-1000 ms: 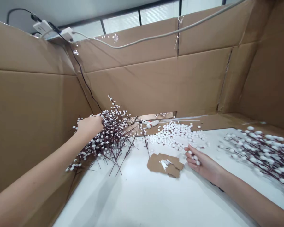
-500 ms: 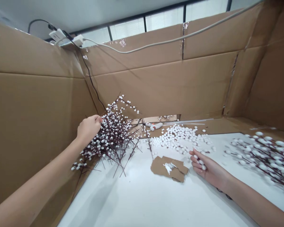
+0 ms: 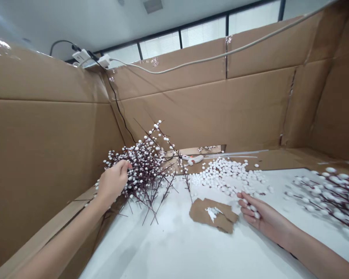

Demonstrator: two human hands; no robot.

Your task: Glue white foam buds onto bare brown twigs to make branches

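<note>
The left hand (image 3: 114, 181) has dropped lower at the branches (image 3: 145, 167) (their top sprig (image 3: 156, 126) now further right).

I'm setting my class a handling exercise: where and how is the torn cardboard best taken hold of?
Probably pinch the torn cardboard by its bare left edge, coming in low from the near left. It lies roughly flat on the white tabletop, so an edge suits better than the middle, where the white patch sits.
</note>
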